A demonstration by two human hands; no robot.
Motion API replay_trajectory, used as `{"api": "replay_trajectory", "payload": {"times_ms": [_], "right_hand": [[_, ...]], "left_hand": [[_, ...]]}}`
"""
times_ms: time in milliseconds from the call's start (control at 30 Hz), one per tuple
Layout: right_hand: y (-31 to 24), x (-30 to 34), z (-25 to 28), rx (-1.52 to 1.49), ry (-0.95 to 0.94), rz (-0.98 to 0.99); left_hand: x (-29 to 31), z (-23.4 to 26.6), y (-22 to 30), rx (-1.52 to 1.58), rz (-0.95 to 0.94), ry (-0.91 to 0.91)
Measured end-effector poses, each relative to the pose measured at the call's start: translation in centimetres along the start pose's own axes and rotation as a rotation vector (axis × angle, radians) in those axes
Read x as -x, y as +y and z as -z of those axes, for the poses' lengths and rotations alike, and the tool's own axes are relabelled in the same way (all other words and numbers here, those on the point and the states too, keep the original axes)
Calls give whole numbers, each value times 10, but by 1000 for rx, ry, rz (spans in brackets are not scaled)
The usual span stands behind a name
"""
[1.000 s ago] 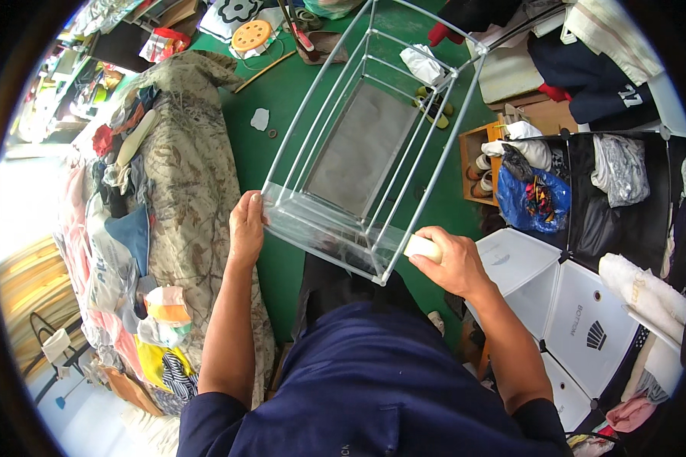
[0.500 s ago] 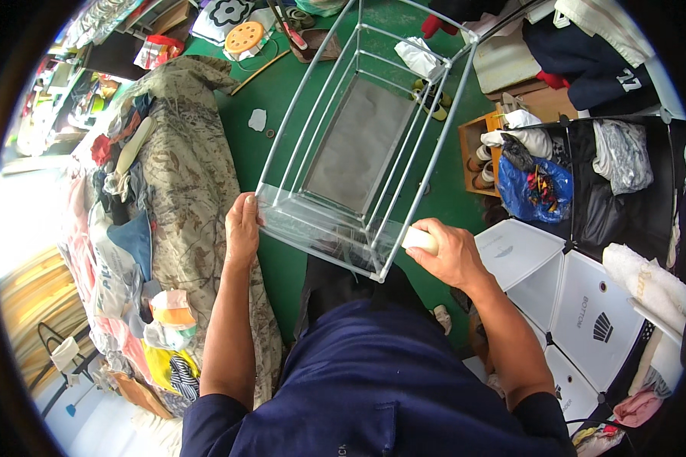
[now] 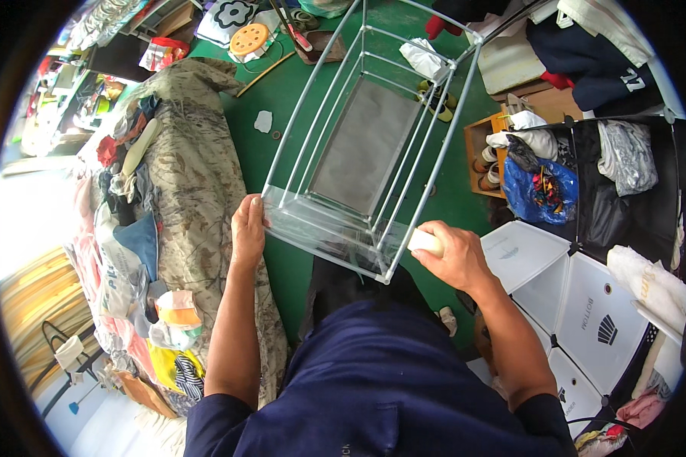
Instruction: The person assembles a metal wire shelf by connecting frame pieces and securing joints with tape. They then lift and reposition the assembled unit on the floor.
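Note:
A tall wire-frame rack point(image 3: 373, 122) of pale metal rods lies tipped away from me over the green floor, a grey panel point(image 3: 366, 145) at its far side and a clear plastic sheet point(image 3: 320, 232) across its near end. My left hand point(image 3: 248, 228) grips the near left corner of the frame at the clear sheet. At the near right corner, my right hand point(image 3: 450, 255) is closed around a small pale cylinder-shaped object point(image 3: 425, 242) pressed against the frame's corner.
A camouflage-patterned cloth point(image 3: 194, 190) and heaps of clothes lie to the left. White plastic cube panels point(image 3: 572, 297) stand at the right, with a blue bag point(image 3: 541, 190), a wooden box point(image 3: 484, 152) and dark storage cubes. Tools and a round orange disc point(image 3: 250, 36) lie beyond the frame.
The view has shifted slightly and the frame's near end sits a little lower in it. Both hands keep their places at the frame's near corners.

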State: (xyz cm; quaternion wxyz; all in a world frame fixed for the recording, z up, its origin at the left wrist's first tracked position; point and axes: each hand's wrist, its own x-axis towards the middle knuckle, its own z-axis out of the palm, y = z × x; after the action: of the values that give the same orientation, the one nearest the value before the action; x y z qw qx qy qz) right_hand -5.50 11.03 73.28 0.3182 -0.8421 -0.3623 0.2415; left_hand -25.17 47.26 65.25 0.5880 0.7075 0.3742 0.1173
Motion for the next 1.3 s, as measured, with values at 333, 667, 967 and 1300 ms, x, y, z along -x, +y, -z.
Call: {"api": "replay_trajectory", "payload": {"times_ms": [333, 667, 967, 1300], "right_hand": [[3, 0, -2, -22, 14, -4], [20, 1, -7, -58, -86, -81], [30, 4, -7, -70, -155, -92], [23, -3, -10, -115, -134, -80]], "left_hand": [[1, -2, 2, -10, -4, 10], [-1, 4, 6, -91, -29, -39], [-22, 5, 29, -136, 94, -301], [-30, -2, 22, -67, 127, -237]]}}
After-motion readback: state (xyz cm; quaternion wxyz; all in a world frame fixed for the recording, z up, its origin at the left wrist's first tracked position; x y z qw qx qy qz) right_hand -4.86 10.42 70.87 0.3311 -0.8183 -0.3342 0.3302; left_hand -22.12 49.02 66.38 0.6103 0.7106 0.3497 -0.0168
